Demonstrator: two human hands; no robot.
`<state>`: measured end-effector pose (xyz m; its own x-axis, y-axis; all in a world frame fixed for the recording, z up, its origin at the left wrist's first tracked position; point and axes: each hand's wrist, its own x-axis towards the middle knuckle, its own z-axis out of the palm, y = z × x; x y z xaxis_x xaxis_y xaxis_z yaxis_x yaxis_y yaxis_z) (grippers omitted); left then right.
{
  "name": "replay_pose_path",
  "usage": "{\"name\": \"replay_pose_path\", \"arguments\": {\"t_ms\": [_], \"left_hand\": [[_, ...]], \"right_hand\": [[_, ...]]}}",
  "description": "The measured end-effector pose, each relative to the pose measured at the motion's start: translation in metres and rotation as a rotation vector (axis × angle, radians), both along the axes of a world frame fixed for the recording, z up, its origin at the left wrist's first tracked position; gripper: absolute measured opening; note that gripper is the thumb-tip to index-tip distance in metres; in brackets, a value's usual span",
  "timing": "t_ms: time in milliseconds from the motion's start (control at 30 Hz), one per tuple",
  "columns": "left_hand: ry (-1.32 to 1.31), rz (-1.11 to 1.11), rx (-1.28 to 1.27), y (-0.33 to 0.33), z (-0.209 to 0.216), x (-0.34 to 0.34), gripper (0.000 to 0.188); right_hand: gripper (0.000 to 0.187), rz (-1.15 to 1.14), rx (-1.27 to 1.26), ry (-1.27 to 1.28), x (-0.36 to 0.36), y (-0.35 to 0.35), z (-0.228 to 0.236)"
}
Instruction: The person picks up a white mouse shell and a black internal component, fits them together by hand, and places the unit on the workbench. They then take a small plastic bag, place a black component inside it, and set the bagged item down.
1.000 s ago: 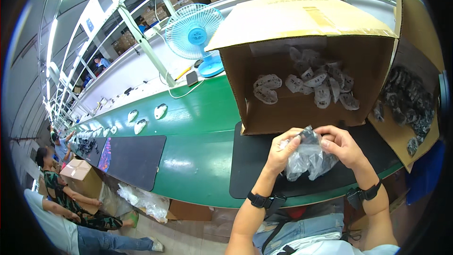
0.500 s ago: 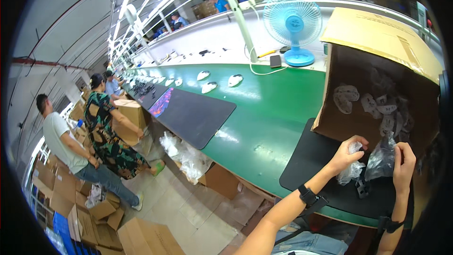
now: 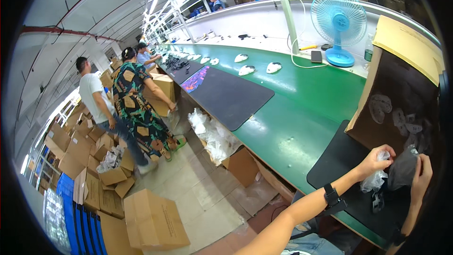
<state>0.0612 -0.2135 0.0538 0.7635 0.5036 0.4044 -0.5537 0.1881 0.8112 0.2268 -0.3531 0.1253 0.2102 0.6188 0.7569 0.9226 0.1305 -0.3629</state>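
My left hand (image 3: pixel 377 162) is closed on a crumpled clear plastic bag (image 3: pixel 373 182), which bunches below the fingers. Beside it, my right hand (image 3: pixel 421 174) pinches the edge of a second, greyish see-through plastic bag (image 3: pixel 402 169). Both are over a black mat (image 3: pixel 337 165), just in front of an open cardboard box (image 3: pixel 369 92). Inside that box lie white pieces in clear plastic (image 3: pixel 380 107). Under the bags a small black part (image 3: pixel 377 201) rests near the mat; its kind cannot be made out.
A blue fan (image 3: pixel 339 26) stands behind the green bench (image 3: pixel 302 123). Several white-and-black shells (image 3: pixel 273 68) and another dark mat (image 3: pixel 231 92) lie further left. Cartons (image 3: pixel 153 219) cover part of the floor. Two people (image 3: pixel 134 99) stand in the aisle.
The view has turned left, so the bench, fan and box sit further right in the picture. Both hands keep hold of their bags.
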Motion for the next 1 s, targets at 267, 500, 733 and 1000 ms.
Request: {"name": "replay_pose_path", "arguments": {"t_ms": [267, 500, 733, 1000], "left_hand": [[-0.022, 0.068, 0.102, -0.005, 0.016, -0.004, 0.069], [0.022, 0.027, 0.126, 0.0, 0.002, 0.003, 0.034], [-0.463, -0.407, -0.478, 0.012, -0.055, 0.038, 0.037], [-0.493, -0.353, -0.354, -0.005, -0.029, 0.022, 0.043]], "right_hand": [[0.01, 0.072, -0.099, 0.114, 0.004, 0.007, -0.014], [0.032, 0.274, -0.198, 0.235, -0.049, -0.001, -0.007], [0.055, 0.122, -0.199, -0.331, -0.108, 0.022, -0.033], [0.028, 0.26, 0.086, -0.115, -0.087, 0.077, -0.056]]}}
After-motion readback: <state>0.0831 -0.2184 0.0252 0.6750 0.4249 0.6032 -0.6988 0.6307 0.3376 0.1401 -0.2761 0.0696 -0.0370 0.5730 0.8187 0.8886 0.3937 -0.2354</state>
